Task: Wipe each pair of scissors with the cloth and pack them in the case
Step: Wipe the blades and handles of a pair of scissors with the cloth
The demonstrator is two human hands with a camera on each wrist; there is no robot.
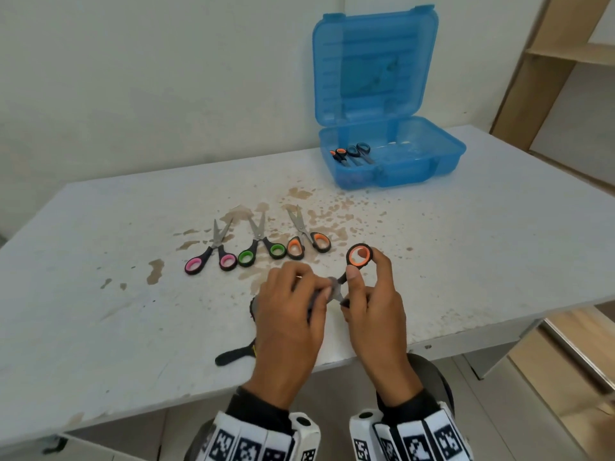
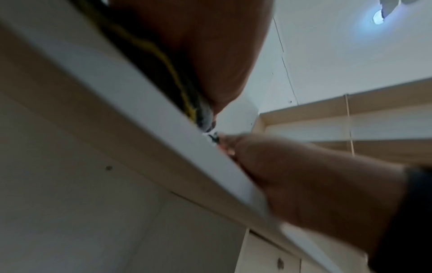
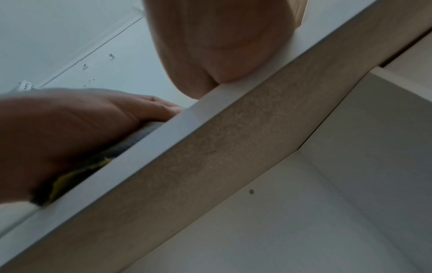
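My right hand (image 1: pixel 357 286) grips a pair of orange-handled scissors (image 1: pixel 360 255) just above the table, one handle ring sticking up past the thumb. My left hand (image 1: pixel 311 289) holds the grey cloth (image 1: pixel 254 307) wrapped round their blades, which are hidden. In the left wrist view the cloth (image 2: pixel 203 118) shows a black and yellow hem. Three more pairs lie in a row beyond the hands: pink (image 1: pixel 211 257), green (image 1: pixel 263 252) and orange (image 1: pixel 307 241). The blue case (image 1: pixel 416 164) stands open at the back right with two pairs (image 1: pixel 352 154) in its left side.
The white table (image 1: pixel 116 327) is stained with brown blotches round the scissors. A black loop of the cloth (image 1: pixel 233 356) trails toward the front edge. The case lid (image 1: pixel 372 61) leans against the wall. Wooden shelving (image 1: pixel 545 61) stands at the right.
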